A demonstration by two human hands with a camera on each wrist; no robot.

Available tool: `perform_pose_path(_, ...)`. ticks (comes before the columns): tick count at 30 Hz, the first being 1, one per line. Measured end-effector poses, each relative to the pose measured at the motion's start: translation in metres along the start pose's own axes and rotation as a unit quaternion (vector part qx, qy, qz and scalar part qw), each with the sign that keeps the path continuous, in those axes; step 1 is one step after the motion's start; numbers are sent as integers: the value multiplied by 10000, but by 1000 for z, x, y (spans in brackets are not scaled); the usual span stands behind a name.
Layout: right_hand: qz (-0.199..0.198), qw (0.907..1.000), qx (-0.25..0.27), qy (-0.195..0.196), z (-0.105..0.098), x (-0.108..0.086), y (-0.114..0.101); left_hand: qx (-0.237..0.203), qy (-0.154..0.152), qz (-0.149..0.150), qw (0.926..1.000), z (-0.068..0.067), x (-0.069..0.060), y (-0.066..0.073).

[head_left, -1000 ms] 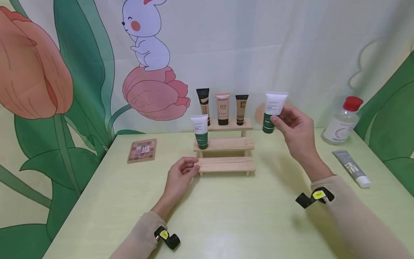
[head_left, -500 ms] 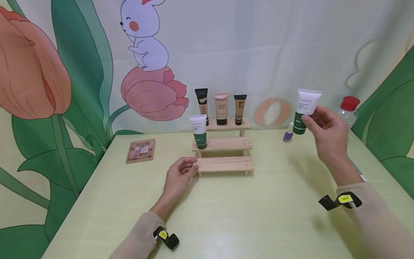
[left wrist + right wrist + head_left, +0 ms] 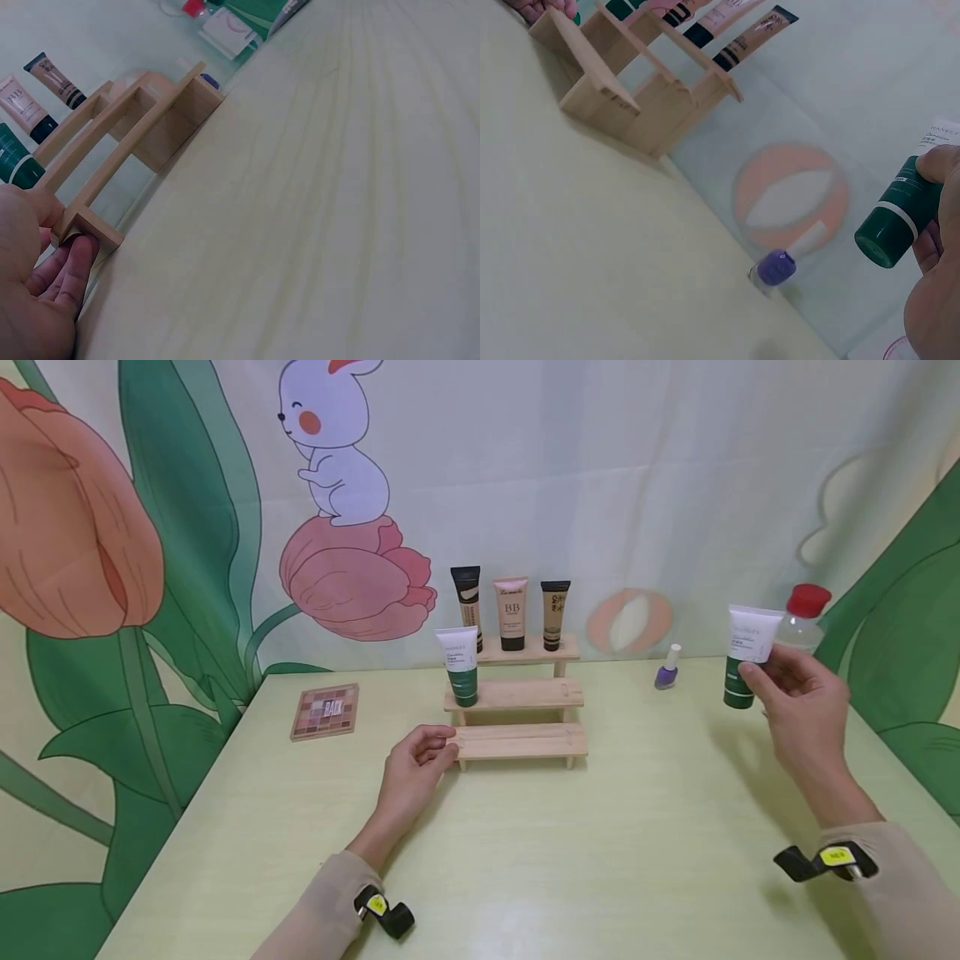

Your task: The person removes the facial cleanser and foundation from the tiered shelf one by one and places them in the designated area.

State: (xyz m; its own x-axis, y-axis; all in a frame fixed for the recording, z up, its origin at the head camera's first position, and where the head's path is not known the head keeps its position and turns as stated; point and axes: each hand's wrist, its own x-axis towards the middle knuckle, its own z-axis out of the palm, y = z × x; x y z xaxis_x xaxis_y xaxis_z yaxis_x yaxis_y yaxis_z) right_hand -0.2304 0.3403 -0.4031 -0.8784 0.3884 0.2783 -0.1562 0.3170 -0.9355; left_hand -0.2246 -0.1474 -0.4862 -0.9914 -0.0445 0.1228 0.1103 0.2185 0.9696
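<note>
A three-step wooden display rack (image 3: 517,742) stands on the table. My left hand (image 3: 411,770) pinches the left end of its lowest step; thumb and fingers wrap that end in the left wrist view. On the middle step's left end stands a white-and-green cream tube (image 3: 462,667). Along the top step are a black tube (image 3: 468,596), a pink BB cream tube (image 3: 512,612) and a gold tube (image 3: 553,612). Far right of the rack, my right hand (image 3: 806,714) grips a second white-and-green cream tube (image 3: 742,652), cap down and raised above the table.
Left of the rack lies a flat eyeshadow palette (image 3: 325,712). A purple nail polish bottle (image 3: 667,670) stands near the back edge. Behind the right hand, a clear bottle with a red cap (image 3: 808,601) is partly hidden. The left wrist view catches a grey tube (image 3: 287,16).
My right hand has carried the cream tube rightward from beside the rack, then slightly lower. The nail polish bottle has come into view; the grey tube is now hidden in the head view. Left hand stays put.
</note>
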Motion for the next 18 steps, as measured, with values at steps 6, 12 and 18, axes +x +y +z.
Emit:
perform_pose_path(6,134,9997,-223,-14,-9,-8,19,-29,-1,-8,10000,0,0,1)
perform_pose_path(12,457,9976,-520,-87,-16,-16,37,-2,-11,-50,10000,1,0,2)
perform_pose_path(18,1019,9925,-631,-244,-18,-26,55,4,2,-60,10000,0,0,1)
